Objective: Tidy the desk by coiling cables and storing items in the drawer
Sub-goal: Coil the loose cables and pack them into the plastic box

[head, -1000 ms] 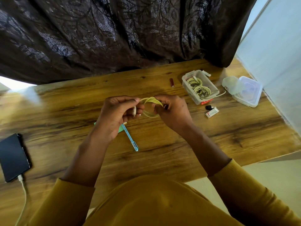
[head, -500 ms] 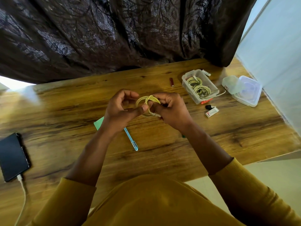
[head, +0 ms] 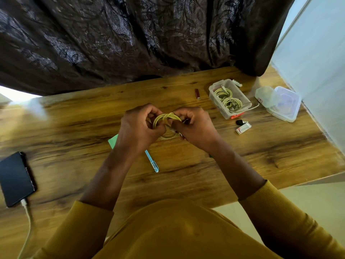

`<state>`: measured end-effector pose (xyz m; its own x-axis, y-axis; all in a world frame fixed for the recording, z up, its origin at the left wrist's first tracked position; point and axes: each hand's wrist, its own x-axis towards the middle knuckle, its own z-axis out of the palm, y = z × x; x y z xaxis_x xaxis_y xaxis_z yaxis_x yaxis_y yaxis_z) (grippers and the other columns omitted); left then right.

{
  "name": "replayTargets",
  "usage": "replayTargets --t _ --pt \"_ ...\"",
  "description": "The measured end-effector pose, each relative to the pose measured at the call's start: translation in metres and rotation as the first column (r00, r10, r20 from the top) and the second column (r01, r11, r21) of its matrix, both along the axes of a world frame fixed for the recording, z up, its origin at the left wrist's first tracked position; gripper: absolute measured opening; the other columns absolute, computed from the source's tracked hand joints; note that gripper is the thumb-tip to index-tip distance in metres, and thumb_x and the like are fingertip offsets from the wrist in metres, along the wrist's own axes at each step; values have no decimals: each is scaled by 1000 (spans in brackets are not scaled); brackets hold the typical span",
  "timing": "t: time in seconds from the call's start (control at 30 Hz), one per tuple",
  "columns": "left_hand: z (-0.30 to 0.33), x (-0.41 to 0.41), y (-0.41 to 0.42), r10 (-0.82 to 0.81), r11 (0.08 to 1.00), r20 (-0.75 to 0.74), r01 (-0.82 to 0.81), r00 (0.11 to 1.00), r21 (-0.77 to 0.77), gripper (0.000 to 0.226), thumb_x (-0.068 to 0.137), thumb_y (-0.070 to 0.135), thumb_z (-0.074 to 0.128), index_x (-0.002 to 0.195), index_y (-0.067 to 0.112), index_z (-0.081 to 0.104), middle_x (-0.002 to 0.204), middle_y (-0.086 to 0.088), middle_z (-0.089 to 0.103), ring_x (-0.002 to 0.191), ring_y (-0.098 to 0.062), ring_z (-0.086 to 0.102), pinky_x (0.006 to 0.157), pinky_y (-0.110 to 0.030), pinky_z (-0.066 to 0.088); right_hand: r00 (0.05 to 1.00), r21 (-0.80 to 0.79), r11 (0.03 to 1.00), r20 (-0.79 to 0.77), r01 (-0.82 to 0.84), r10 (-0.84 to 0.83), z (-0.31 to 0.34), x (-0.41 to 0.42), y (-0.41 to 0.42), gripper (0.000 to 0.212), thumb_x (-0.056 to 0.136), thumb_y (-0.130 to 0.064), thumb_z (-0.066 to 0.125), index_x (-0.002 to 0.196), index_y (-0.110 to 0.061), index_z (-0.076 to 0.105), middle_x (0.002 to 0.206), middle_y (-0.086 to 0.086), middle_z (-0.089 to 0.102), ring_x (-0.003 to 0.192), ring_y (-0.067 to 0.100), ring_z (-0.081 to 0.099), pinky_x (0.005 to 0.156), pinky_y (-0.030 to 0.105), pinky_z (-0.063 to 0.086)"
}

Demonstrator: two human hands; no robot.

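Head view: left hand [head: 139,128] and right hand [head: 194,126] each hold a closed grip on the cable [head: 165,118] above the desk [head: 74,118]; slackened fingers would likely let the coil spring apart.

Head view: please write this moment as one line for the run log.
stage: coiling | left hand: grips cable coil | right hand: grips same coil | clear box: two coils inside | drawer: not visible
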<state>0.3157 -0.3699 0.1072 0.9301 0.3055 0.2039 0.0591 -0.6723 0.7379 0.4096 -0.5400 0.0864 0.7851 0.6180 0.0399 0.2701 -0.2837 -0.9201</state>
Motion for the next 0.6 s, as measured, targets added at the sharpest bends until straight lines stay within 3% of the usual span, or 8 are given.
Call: replayTargets --t 0.17,0.3,0.43,0.53,0.6 --pt "-7 5 -6 62 978 72 -75 995 192 21 85 32 78 96 19 67 78 11 68 65 -3 63 55 -32 55 1000 11 1000 -2 11 -10 3 -5 4 7 97 -15 72 99 -13 78 73 -6 73 51 7 65 46 22 48" --pt "-15 8 -3 40 969 91 -61 995 241 21 90 38 66 97 18 61 76 9 63 62 -2 57 52 -23 39 998 54 999 -69 2 2 5 -8 5 6 97 -9 71 96 -9 76 67 -5 70 46 10 62 41 21 43" --pt "-21 8 0 13 981 54 -23 998 194 28 99 47 58 111 21 54 77 8 66 58 -5 61 48 -31 49 976 114 993 -219 4 21 7 -7 4 7 99 -12 69 103 -6 72 76 7 76 44 9 58 40 23 41" --pt "-26 7 1 -19 993 46 14 999 119 25 102 47 58 115 26 51 88 6 72 71 -11 71 57 -44 59 962 129 992 -270 0 35 7 -6 2 11 101 -14 68 104 -5 71 81 13 77 46 11 58 40 24 41" --pt "-27 8 1 -47 998 41 45 998 52 17 104 35 59 114 25 50 96 4 71 83 -14 72 65 -49 59 952 145 989 -300 -10 53 8 -6 1 13 101 -15 67 106 -3 70 82 13 77 46 12 57 40 24 41"
